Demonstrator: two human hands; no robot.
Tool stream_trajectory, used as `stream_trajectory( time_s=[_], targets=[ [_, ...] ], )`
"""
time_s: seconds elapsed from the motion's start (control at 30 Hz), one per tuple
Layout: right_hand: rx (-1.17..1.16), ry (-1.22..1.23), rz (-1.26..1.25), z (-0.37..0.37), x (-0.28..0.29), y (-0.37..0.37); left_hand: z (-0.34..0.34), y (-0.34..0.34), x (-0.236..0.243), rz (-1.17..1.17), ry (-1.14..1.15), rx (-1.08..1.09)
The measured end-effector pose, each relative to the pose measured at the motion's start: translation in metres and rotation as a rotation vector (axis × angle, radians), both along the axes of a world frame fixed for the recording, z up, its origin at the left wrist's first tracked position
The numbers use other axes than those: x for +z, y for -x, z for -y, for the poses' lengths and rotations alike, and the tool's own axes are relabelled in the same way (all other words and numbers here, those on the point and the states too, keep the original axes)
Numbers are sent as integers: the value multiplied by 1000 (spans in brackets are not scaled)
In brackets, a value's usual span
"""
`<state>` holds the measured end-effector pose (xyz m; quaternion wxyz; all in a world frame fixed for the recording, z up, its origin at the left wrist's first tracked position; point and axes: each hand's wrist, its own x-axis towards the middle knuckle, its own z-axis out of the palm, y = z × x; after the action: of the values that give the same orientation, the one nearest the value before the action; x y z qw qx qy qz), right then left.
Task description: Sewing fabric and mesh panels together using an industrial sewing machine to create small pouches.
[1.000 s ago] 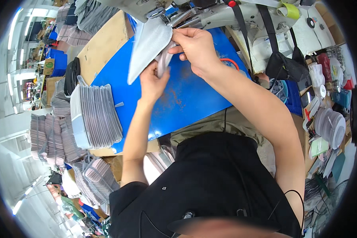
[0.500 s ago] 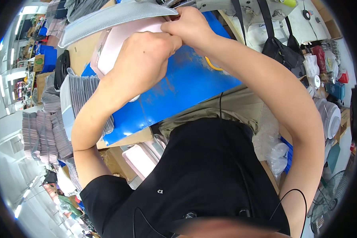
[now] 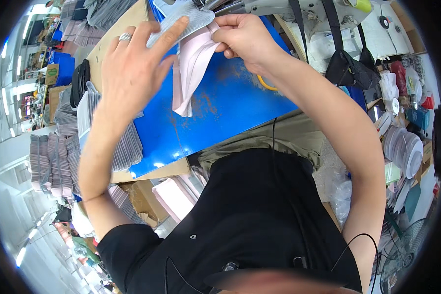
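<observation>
At the far side of the blue work surface (image 3: 220,110), my right hand (image 3: 247,41) pinches the edge of a folded pale pink fabric piece (image 3: 193,66). The piece's free end hangs toward me over the blue surface. A light grey mesh fabric panel (image 3: 193,19) lies over its upper part, next to the right fingertips. My left hand (image 3: 132,73), with a ring on one finger, has its fingers spread, and the index finger reaches over the mesh panel. Whether that fingertip presses on it I cannot tell.
Stacked grey panels (image 3: 125,144) stand by my left forearm, with pink-grey bundles (image 3: 59,161) farther left. A pale sewing machine (image 3: 308,11) with black straps (image 3: 332,29) is at the far right. A box (image 3: 144,198) sits below the table edge, and a fan (image 3: 409,255) stands lower right.
My left hand has come away from my right hand to the left, and its fingers have opened. The pink piece has swung into a narrow fold, and the mesh panel has shifted right.
</observation>
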<state>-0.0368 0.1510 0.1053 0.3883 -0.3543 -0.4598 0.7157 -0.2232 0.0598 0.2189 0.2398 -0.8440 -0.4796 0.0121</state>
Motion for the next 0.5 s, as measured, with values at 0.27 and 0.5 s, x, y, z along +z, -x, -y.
stream_trajectory(
  time_s=[0.27, 0.5],
  targets=[
    [-7, 47, -68, 7, -7, -3, -40, 42, 17, -340, 288, -85],
    [15, 108, -161, 1, -8, 3, -48, 20, 35, -456, 389, -67]
  ],
)
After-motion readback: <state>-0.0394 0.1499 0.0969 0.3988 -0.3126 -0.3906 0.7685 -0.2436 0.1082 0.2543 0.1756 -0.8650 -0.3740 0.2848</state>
